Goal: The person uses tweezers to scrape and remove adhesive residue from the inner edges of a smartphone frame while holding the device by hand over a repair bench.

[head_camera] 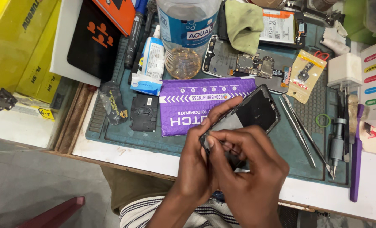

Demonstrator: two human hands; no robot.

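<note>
Both hands meet over the near edge of the worktop (124, 154), forearms coming up from the bottom of frame. Left hand (196, 164) is curled around the lower end of a black phone screen (255, 112), thumb up along its left edge. Right hand (249, 177) is folded over that same end, fingers (226, 136) pinched tight at the corner — whether they grip the glass or just press on it, can't tell. Screen is tilted, top end pointing up-right, held above the green mat (280, 139).

Around it:
- purple padded pouch (188, 105) flat on the mat, just behind the screen, partly covered by it and the left hand
- tweezers (299, 131) just right of the screen, then a screwdriver (336, 145) and a purple pry tool (356, 156) further right
- opened phone (247, 63) with board exposed behind the pouch, green cloth (242, 23) over its top
- water bottle (188, 38) and glue tube (150, 63) at the back-left — black back cover (143, 112) beside the pouch
</note>
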